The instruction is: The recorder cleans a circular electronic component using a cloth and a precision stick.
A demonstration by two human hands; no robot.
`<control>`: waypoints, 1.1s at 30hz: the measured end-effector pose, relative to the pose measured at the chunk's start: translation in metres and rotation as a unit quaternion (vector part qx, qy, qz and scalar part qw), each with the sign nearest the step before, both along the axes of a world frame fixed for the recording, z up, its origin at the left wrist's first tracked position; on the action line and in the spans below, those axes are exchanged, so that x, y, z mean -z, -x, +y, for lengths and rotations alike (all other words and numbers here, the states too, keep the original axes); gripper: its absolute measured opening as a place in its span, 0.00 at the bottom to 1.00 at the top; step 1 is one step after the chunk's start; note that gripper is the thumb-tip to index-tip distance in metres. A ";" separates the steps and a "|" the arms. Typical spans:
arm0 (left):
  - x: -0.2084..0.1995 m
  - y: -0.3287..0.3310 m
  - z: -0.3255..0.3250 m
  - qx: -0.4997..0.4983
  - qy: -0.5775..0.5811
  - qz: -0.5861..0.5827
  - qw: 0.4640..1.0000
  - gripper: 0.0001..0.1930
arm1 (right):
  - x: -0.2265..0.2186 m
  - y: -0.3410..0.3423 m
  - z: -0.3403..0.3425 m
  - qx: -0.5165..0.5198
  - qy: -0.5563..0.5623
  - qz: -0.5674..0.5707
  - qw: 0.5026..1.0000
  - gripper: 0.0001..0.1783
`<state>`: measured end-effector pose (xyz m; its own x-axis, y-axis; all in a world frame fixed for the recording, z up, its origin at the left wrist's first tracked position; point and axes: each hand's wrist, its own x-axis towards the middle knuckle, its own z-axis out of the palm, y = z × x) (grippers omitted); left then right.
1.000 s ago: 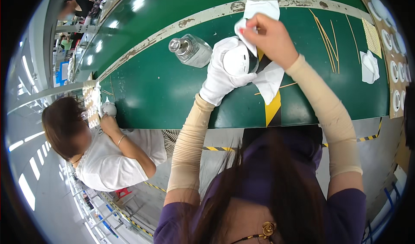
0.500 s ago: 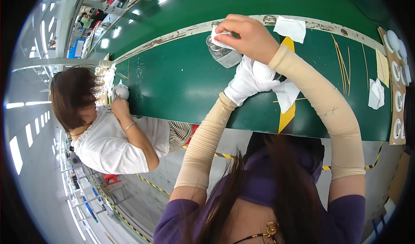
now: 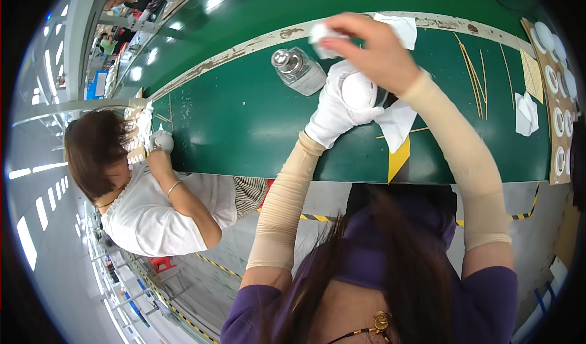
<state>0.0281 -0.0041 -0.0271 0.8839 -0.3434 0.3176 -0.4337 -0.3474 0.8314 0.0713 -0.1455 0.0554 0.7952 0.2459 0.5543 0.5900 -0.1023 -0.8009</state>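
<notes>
On the green work surface (image 3: 244, 130), near its front edge, the left hand (image 3: 332, 115), in a white glove, was closed around a small white round part (image 3: 359, 91), holding it just above a white cloth (image 3: 397, 121) that lay over a yellow marking. The right hand (image 3: 378, 48), bare, was pinched narrowly on a small white wipe (image 3: 320, 33), raised above the part and just beside a clear bottle with a metal cap (image 3: 299, 71); wipe and bottle looked close, though contact could not be confirmed. Thin sticks (image 3: 473, 78) lay apart to the right, beside a folded white cloth (image 3: 525, 112) and a brown tray of white rings (image 3: 558, 124). A co-worker in a white shirt (image 3: 146, 210) sat to the left, handling a separate white piece (image 3: 162, 141). Risk, as judged: the bottle stood within reach of the right forearm, so a careless sweep could tip it onto the surface. The gloved hold covered much of the part, so a slackened grip could let it slip onto the cloth. The wipe's loose edge could also snag the bottle cap.
</notes>
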 end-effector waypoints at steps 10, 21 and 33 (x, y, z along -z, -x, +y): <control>0.011 -0.004 0.004 0.038 0.014 -0.051 0.998 0.47 | 0.079 0.087 -0.033 0.046 -0.158 0.209 0.964 0.10; 0.005 -0.002 0.001 0.039 0.086 -0.007 0.996 0.43 | 0.071 0.076 -0.032 0.011 -0.198 0.259 0.945 0.15; 0.011 -0.006 0.001 0.055 0.091 -0.007 0.994 0.42 | 0.067 0.073 -0.029 0.011 -0.222 0.261 0.939 0.10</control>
<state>0.0340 -0.0031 -0.0377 0.8395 -0.3735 0.3947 -0.4721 -0.1418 0.8700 -0.0016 -0.1745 -0.0118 0.9894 0.0634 0.1310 0.1060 0.3024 -0.9473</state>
